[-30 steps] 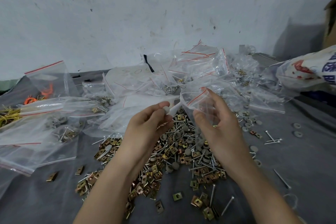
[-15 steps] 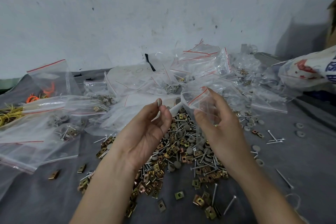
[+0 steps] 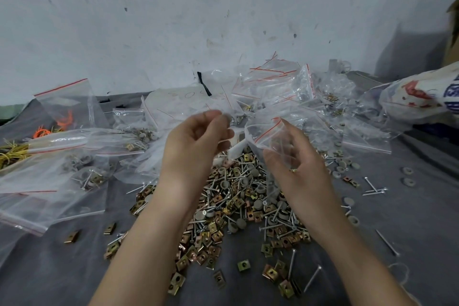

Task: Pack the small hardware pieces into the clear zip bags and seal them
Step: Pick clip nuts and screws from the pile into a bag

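Filling seems under way: over the near pile of screws, clips and caps (image 3: pixel 236 206), the right hand (image 3: pixel 298 169) pinches a clear zip bag (image 3: pixel 268 131), which seems to hold a few pieces. The left hand (image 3: pixel 196 141) curls beside the bag's mouth; I cannot tell if it holds anything. Next, pieces must drop in cleanly before sealing. Filled bags (image 3: pixel 82 174) lie at far left.

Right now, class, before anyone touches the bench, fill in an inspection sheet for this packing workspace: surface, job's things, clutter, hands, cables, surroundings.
Surface: grey cloth covers the table.
Job's things: hardware pile of screws, brass clips and grey caps lies in the middle; clear zip bag held above it; filled bags at the left; bag heap behind.
Clutter: orange and yellow strands far left; loose screws at the right; printed sack far right.
Hands: right hand grips the clear zip bag; left hand has curled fingers beside it, contents unclear.
Cables: nothing seen.
Surroundings: scuffed white wall behind.
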### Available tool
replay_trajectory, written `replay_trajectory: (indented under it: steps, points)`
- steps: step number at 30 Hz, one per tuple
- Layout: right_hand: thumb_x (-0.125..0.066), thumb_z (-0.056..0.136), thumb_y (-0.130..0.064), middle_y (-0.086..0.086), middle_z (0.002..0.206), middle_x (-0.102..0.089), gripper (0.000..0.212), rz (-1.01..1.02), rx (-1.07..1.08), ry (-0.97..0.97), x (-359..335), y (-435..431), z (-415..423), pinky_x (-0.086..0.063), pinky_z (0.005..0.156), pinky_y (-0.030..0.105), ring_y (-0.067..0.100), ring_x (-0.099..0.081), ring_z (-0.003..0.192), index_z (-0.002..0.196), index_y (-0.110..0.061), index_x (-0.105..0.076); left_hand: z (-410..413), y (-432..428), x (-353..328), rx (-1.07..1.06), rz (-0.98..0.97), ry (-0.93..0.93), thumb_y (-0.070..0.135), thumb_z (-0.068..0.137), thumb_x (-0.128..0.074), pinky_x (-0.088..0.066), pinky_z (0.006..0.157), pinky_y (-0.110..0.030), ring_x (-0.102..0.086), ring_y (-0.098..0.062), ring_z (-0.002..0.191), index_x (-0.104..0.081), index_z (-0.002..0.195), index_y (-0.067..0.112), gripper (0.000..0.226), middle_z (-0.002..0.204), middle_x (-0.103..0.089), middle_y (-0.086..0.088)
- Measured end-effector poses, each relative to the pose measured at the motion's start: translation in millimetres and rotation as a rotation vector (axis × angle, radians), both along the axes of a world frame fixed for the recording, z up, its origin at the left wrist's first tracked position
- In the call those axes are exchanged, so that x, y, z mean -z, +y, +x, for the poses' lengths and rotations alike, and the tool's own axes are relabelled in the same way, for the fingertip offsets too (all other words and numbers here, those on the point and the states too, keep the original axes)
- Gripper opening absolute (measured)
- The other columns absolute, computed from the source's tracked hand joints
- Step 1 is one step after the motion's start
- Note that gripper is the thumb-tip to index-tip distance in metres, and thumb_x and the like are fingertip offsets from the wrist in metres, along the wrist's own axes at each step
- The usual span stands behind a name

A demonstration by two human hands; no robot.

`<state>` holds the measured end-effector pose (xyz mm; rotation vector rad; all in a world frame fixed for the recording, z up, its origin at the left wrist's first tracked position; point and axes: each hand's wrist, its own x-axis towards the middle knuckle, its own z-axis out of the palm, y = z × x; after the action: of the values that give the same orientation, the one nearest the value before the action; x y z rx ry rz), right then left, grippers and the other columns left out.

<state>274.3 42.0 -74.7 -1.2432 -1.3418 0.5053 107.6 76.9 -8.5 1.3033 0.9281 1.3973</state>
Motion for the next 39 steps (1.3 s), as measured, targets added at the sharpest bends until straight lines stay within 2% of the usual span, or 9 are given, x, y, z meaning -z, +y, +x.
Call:
replay_trajectory:
  steps: [5, 9, 13, 16, 21, 25, 30, 35, 39]
  points:
    - [-0.069, 0.09, -0.048, -0.023, 0.133, -0.058, 0.062, -0.002, -0.066, 0.055, -6.6, -3.5, -2.2, -0.049, 0.094, 0.023, -0.011, -0.055, 0.118, 0.143, -0.057, -0.039, 8.4, -9.7, -20.0, -0.12, 0.409, 0.378, 0.028, 0.091, -0.068, -0.048, 0.069, -0.009, -0.066, 0.001, 0.082, -0.069, 0.093, 0.028, 0.002, 0.087, -0.072, 0.016]
    - [-0.068, 0.087, -0.05, -0.02, 0.132, -0.061, 0.065, 0.007, -0.157, 0.112, -10.3, -5.5, -4.6, -0.049, 0.098, 0.026, 0.0, -0.059, 0.12, 0.146, -0.048, -0.042, 13.3, -6.2, -19.2, -0.08, 0.432, 0.481, 0.028, 0.092, -0.067, -0.045, 0.07, -0.007, -0.064, 0.003, 0.081, -0.07, 0.094, 0.029, 0.003, 0.084, -0.07, 0.017]
    - [-0.069, 0.09, -0.043, -0.022, 0.126, -0.065, 0.061, 0.007, -0.203, 0.172, -11.3, -4.3, -6.1, -0.053, 0.085, 0.014, 0.0, -0.061, 0.117, 0.146, -0.042, -0.045, 12.8, -3.6, -18.8, -0.05, 0.449, 0.532, 0.032, 0.096, -0.062, -0.041, 0.073, -0.003, -0.062, 0.009, 0.085, -0.072, 0.098, 0.031, 0.01, 0.087, -0.07, 0.024]
    - [-0.07, 0.086, -0.049, -0.021, 0.13, -0.064, 0.062, -0.007, -0.205, 0.233, -11.0, -2.1, -4.4, -0.053, 0.096, 0.026, 0.002, -0.061, 0.12, 0.143, -0.046, -0.047, 7.0, -3.0, -23.8, -0.106, 0.476, 0.491, 0.037, 0.099, -0.056, -0.042, 0.073, -0.004, -0.062, 0.009, 0.088, -0.072, 0.102, 0.03, 0.018, 0.091, -0.071, 0.021]
    - [-0.074, 0.074, -0.053, -0.015, 0.133, -0.065, 0.071, -0.033, -0.205, 0.376, -12.9, 2.3, -2.0, -0.042, 0.11, 0.046, 0.008, -0.06, 0.125, 0.141, -0.04, -0.053, -11.5, 6.1, -27.5, -0.148, 0.407, 0.424, 0.032, 0.1, -0.053, -0.044, 0.069, -0.005, -0.063, 0.006, 0.084, -0.07, 0.103, 0.029, 0.017, 0.087, -0.072, 0.017]
    - [-0.076, 0.075, -0.041, -0.009, 0.129, -0.068, 0.064, -0.046, -0.193, 0.494, -15.6, 3.3, 1.5, -0.037, 0.113, 0.056, 0.02, -0.06, 0.127, 0.136, -0.032, -0.058, -27.8, 19.2, -9.8, -0.095, 0.275, 0.744, 0.037, 0.1, -0.05, -0.046, 0.065, -0.012, -0.062, 0.007, 0.085, -0.066, 0.111, 0.031, 0.021, 0.095, -0.069, 0.018]
    - [-0.073, 0.082, -0.025, -0.001, 0.122, -0.072, 0.026, 0.019, -0.231, 0.625, -22.1, -0.9, 0.1, -0.045, 0.106, 0.057, 0.025, -0.069, 0.113, 0.104, -0.041, -0.071, -32.3, 27.3, 23.6, 0.004, 0.156, 1.089, 0.039, 0.101, -0.049, -0.052, 0.071, -0.023, -0.061, 0.0, 0.085, -0.064, 0.115, 0.029, 0.022, 0.102, -0.066, 0.013]
    - [-0.067, 0.087, -0.025, -0.001, 0.126, -0.071, 0.035, 0.032, -0.249, 0.64, -24.4, -2.7, 2.3, -0.046, 0.105, 0.06, 0.026, -0.068, 0.115, 0.121, -0.031, -0.061, -24.9, 26.3, 47.2, 0.175, 0.146, 1.283, 0.037, 0.098, -0.056, -0.052, 0.085, -0.028, -0.06, -0.006, 0.09, -0.064, 0.115, 0.029, 0.021, 0.107, -0.066, 0.009]
    - [-0.067, 0.09, -0.027, -0.001, 0.127, -0.07, 0.046, 0.025, -0.252, 0.662, -25.8, -3.7, 4.0, -0.047, 0.104, 0.058, 0.025, -0.067, 0.116, 0.133, -0.027, -0.052, -18.3, 20.7, 55.0, 0.223, 0.128, 1.389, 0.052, 0.093, -0.057, -0.042, 0.102, -0.036, -0.043, -0.016, 0.122, -0.047, 0.135, 0.04, 0.045, 0.125, -0.044, 0.005]
